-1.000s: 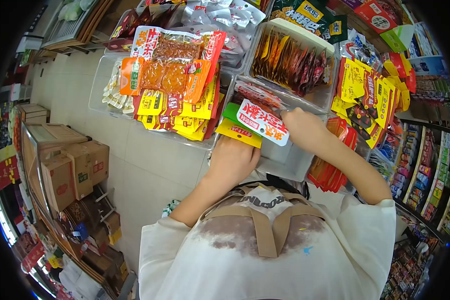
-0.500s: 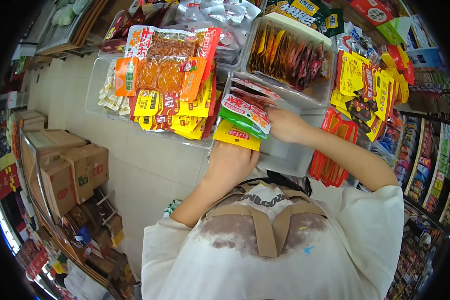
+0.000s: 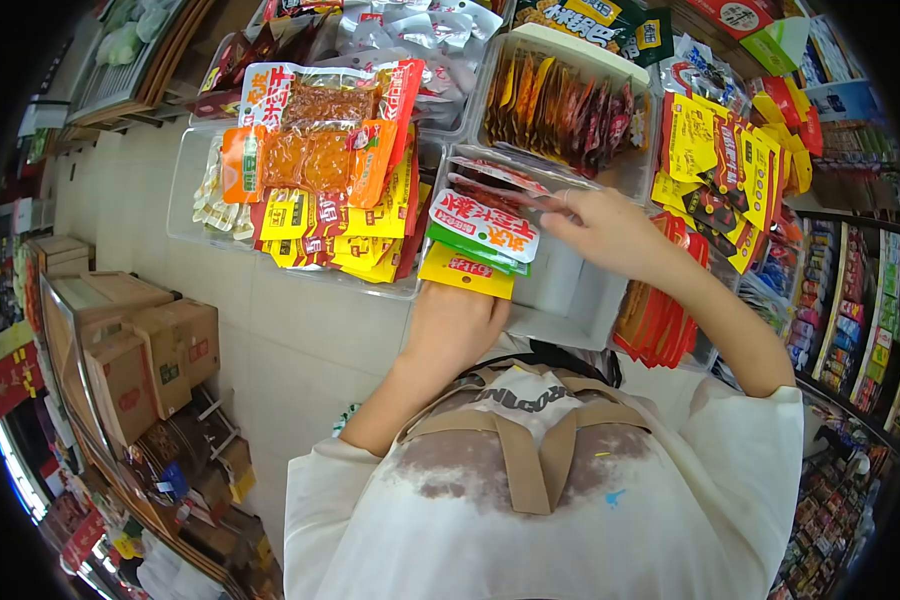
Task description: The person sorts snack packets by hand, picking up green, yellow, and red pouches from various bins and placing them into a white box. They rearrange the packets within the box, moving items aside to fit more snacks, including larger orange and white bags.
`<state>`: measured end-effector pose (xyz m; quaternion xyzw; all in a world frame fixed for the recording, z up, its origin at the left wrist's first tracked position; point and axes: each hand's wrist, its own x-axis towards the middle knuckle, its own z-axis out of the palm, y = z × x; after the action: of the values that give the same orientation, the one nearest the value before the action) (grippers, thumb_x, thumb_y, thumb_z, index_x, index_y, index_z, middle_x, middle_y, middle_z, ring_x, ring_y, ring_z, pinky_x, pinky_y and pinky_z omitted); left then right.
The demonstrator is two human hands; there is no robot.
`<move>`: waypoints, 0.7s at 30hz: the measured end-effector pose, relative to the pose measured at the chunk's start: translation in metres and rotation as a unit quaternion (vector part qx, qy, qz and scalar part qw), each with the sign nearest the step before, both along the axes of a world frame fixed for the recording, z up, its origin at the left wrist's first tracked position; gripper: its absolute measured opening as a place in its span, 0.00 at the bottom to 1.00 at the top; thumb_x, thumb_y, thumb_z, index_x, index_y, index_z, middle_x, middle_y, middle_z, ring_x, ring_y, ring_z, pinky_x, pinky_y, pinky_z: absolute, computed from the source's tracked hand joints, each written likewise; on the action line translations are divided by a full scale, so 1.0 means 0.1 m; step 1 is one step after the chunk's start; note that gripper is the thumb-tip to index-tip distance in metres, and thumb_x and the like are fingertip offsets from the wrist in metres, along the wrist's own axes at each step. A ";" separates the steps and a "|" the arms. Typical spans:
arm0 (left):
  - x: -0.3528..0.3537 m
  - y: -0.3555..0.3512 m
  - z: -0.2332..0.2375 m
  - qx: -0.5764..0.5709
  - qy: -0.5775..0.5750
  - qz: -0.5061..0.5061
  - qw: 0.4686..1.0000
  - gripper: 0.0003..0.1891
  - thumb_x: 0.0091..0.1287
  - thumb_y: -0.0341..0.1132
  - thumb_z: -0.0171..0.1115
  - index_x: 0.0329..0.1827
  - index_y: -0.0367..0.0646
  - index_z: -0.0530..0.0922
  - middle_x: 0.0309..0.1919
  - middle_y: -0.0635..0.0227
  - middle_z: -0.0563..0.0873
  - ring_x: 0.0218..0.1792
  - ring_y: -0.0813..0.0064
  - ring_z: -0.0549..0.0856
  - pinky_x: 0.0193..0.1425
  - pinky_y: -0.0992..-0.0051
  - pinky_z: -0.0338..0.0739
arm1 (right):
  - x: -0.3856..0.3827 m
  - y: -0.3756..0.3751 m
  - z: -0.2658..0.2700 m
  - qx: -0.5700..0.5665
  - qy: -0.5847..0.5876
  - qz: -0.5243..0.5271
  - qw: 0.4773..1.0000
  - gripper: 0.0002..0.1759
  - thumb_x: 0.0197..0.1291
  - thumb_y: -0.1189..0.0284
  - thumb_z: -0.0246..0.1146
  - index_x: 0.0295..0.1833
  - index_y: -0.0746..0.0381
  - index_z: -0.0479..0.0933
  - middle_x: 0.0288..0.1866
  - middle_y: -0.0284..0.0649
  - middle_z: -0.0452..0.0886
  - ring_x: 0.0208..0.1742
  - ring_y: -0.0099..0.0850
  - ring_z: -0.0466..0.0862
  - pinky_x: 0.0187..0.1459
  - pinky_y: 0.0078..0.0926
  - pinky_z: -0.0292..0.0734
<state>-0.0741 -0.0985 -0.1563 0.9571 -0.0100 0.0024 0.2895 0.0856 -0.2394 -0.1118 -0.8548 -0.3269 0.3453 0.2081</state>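
Two hands are apart: a packet stack [image 3: 478, 243] is clamped by the left hand [image 3: 457, 325], a red packet [image 3: 505, 192] pinched by the right hand [image 3: 610, 232] over a bin [image 3: 568, 322].

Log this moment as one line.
left hand: holds snack packet stack | right hand: on red packets in clear bin

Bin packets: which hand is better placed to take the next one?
Right, probably. The right hand touches the packets in the bin; the left hand is full, gripping a stack.
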 end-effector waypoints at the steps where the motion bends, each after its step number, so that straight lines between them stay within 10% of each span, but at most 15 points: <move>1: 0.00 0.00 0.01 0.000 0.006 -0.001 1.000 0.11 0.57 0.34 0.59 0.39 0.39 0.78 0.32 0.54 0.80 0.35 0.52 0.79 0.40 0.58 0.72 | -0.04 0.01 -0.05 0.019 0.001 0.000 1.000 0.20 0.58 0.64 0.54 0.46 0.70 0.74 0.35 0.56 0.80 0.39 0.49 0.80 0.43 0.42 0.74; 5: -0.01 0.00 -0.01 0.003 -0.005 -0.004 1.000 0.11 0.57 0.35 0.59 0.39 0.39 0.77 0.32 0.54 0.80 0.35 0.52 0.79 0.40 0.58 0.72 | -0.19 -0.01 -0.23 0.094 -0.144 0.015 0.985 0.18 0.59 0.62 0.54 0.37 0.67 0.78 0.30 0.55 0.80 0.34 0.50 0.80 0.40 0.42 0.75; 21: 0.04 0.01 0.01 -0.008 -0.027 0.004 1.000 0.10 0.56 0.34 0.59 0.38 0.38 0.78 0.33 0.54 0.80 0.35 0.53 0.79 0.40 0.59 0.73 | -0.20 0.00 -0.06 0.192 -0.071 -0.094 0.974 0.13 0.63 0.66 0.54 0.39 0.64 0.78 0.23 0.52 0.74 0.25 0.45 0.77 0.28 0.36 0.70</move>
<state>-0.0702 -0.0972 -0.1554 0.9543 -0.0140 0.0295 0.2970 0.0657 -0.2393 -0.1177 -0.8479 -0.3196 0.1935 0.3762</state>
